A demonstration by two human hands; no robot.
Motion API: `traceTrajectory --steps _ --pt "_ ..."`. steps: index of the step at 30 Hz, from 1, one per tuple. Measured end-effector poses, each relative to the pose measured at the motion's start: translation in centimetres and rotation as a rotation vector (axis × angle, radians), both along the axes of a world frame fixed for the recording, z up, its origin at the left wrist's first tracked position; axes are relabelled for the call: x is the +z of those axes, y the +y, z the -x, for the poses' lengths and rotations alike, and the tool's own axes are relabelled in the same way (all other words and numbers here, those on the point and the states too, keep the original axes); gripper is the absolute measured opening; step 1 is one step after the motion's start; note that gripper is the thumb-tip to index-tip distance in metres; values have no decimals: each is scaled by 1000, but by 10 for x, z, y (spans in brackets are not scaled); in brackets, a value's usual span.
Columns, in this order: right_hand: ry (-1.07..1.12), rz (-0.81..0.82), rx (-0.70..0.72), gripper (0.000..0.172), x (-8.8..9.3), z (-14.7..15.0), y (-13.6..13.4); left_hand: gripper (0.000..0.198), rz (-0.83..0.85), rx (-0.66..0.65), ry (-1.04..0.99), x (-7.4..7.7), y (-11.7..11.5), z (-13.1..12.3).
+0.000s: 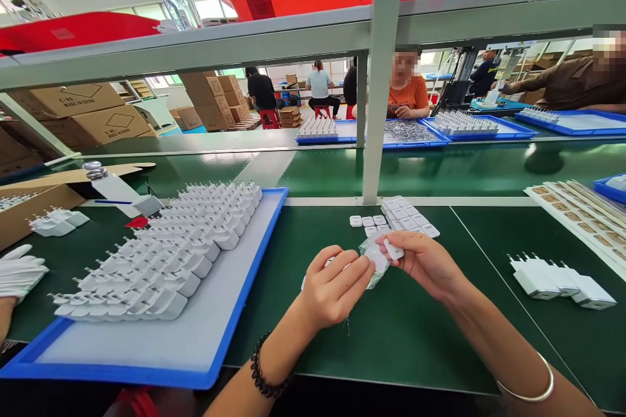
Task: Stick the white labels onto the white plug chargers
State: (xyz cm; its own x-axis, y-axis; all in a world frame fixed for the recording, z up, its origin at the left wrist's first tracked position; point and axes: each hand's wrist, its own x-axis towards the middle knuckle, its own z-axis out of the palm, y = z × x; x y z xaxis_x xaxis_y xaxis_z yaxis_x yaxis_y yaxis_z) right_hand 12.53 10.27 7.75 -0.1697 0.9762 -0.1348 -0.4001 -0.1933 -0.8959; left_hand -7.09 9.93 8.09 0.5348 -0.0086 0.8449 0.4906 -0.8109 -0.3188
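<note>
My left hand point(335, 283), with a black beaded bracelet at the wrist, has its fingers curled round a clear plastic bag point(376, 264). Just to the right, my right hand point(425, 260) pinches a small white square piece point(394, 249) between thumb and fingers, close against the bag. Behind both hands, small white squares point(369, 221) lie loose on the green table point(313, 352), beside a block of similar white pieces point(408, 216). Part of a white item shows at the left edge of my left hand; most of it is hidden.
A blue-rimmed tray point(205, 326) holds rows of white plug adapters point(161, 260) at the left. Several adapters point(560, 281) and pale strips point(581, 221) lie right. A gloved hand point(22, 272) is at the left edge. A metal post point(381, 78) stands ahead; people sit beyond.
</note>
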Motion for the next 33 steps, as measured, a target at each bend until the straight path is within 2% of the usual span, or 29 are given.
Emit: traceTrajectory --steps 4,7,10,14,16,17,21,23,27,31,33 --pt "-34 -16 -33 19 1 -3 1 16 22 12 -17 0 -15 8" --pt "-51 -36 -133 20 3 -12 3 19 80 40 -44 -8 -27 20" --pt "-65 -56 -188 20 8 -16 4 21 163 188 50 -22 -31 36" --pt "-155 -81 -75 21 9 -7 -2 34 511 406 399 -35 -27 51" --pt "-253 -94 -13 26 5 0 -4 39 624 416 442 -34 -27 50" --pt "-289 -99 6 28 2 3 -5 39 637 394 399 -31 -28 47" --pt "-297 -119 26 31 -6 13 -6 28 542 259 14 -18 -29 16" --pt "-293 -130 20 32 -8 18 -7 28 495 255 -90 -17 -25 -2" --pt "-267 -107 -3 37 -9 24 -11 17 393 320 -127 -22 -16 -24" --pt "-219 -44 2 35 -8 25 -12 21 202 331 -78 -27 -15 -22" --pt "-198 -25 -7 35 -7 24 -12 25 161 316 -49 -27 -15 -19"
